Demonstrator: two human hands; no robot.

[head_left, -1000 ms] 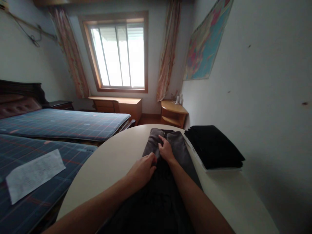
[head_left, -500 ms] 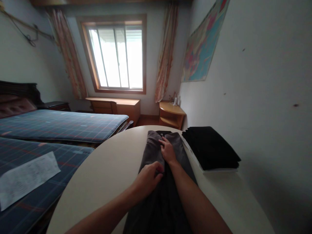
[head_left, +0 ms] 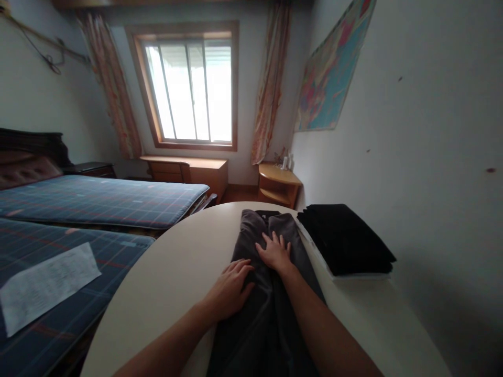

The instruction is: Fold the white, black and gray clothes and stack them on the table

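A dark grey garment lies lengthwise on the round cream table, its sides folded in to a long narrow shape. At its far end shows a black neckband with a small white mark. My left hand rests on the garment's left edge, fingers stretched and thumb apart. Further up, my right hand lies flat near the middle seam, its fingers spread over the cloth. Neither hand grips anything.
Right of the garment, a stack of folded black cloth sits on something white. Two plaid mattresses stand to the left, with a printed paper sheet on the nearer one. A wall runs close along the right.
My left hand has let go of its pinch near the middle seam, moved left and opened onto the edge. My right hand has slid slightly down and spread its fingers.
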